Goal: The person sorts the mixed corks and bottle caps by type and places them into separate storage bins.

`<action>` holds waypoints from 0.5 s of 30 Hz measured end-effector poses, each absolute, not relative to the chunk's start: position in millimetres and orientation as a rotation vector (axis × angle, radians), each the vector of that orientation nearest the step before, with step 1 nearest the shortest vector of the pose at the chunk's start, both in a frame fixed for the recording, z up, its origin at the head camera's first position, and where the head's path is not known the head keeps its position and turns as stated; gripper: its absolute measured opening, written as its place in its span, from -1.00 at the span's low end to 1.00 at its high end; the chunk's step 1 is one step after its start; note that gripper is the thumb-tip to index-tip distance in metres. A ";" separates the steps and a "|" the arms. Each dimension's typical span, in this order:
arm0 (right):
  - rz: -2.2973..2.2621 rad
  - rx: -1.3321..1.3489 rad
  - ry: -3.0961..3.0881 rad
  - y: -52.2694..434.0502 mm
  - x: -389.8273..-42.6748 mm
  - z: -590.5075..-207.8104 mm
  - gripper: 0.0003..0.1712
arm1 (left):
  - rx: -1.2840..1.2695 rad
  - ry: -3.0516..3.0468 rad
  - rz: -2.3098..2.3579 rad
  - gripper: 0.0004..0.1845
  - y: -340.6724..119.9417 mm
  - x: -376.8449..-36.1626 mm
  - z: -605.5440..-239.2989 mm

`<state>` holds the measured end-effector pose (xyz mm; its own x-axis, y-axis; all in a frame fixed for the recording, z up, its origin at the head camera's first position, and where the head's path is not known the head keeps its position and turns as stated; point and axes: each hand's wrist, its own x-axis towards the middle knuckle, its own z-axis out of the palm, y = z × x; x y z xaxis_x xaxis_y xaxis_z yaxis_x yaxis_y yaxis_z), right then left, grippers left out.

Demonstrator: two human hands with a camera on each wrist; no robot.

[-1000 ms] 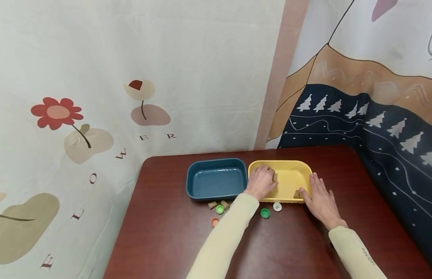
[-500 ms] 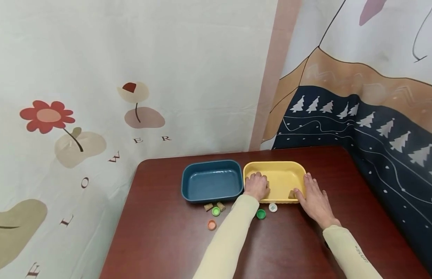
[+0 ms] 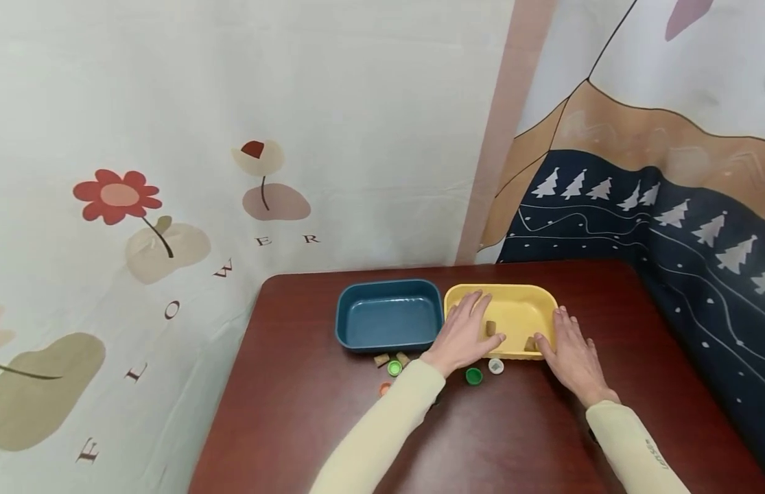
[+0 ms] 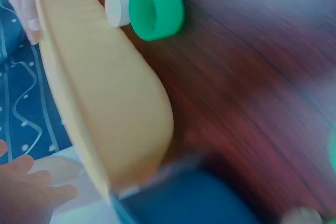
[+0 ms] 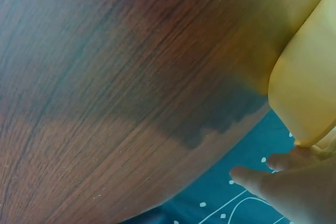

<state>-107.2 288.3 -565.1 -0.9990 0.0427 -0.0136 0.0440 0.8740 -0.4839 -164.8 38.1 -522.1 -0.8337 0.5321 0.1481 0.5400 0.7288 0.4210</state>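
Observation:
My left hand [image 3: 462, 336] is over the left part of the yellow tray [image 3: 521, 312], fingers spread and nothing held in them. Just right of its thumb lies a cork piece [image 3: 490, 328] on the tray floor. The left wrist view shows the same hand [image 4: 26, 192] beyond the tray's outer wall [image 4: 105, 87]. My right hand [image 3: 573, 360] rests against the tray's right rim with straight fingers, its thumb at the front right corner. Another cork piece [image 3: 530, 343] lies in that corner, close to the thumb. In the right wrist view, fingertips [image 5: 247, 176] show beside the tray's side [image 5: 304, 82].
A blue tray [image 3: 388, 328] stands left of the yellow one. In front of the trays lie cork pieces [image 3: 381, 359], a light green cap [image 3: 394, 368], an orange cap [image 3: 385, 389], a dark green cap [image 3: 474, 376] and a white cap [image 3: 496, 366]. Patterned cloth hangs behind the table.
My left hand was curled inside the yellow tray at a cork piece; its fingers have since straightened and lifted off, leaving the cork in the tray. The right hand stays at the rim.

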 end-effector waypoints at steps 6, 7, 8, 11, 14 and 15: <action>-0.804 0.056 3.040 290.3 -104.9 -565.5 -0.02 | -0.935 -2.832 -0.729 -0.11 -11.1 -143.1 -519.7; -0.804 0.055 3.039 290.6 -104.7 -565.8 -0.02 | -0.943 -2.825 -0.726 -0.11 -19.2 -138.9 -521.0; -0.803 0.054 3.038 290.7 -104.5 -566.0 -0.01 | -0.945 -2.818 -0.716 -0.11 -26.8 -134.3 -522.9; -0.802 0.045 3.036 290.2 -104.2 -566.1 -0.01 | -0.935 -2.802 -0.681 -0.09 -47.5 -118.8 -529.2; -0.806 0.037 3.031 289.2 -103.7 -565.2 -0.01 | -0.876 -2.813 -0.606 -0.06 -64.4 -101.0 -535.5; -0.809 0.033 3.030 288.8 -103.5 -564.6 -0.01 | -0.851 -2.817 -0.585 -0.05 -69.2 -94.9 -537.4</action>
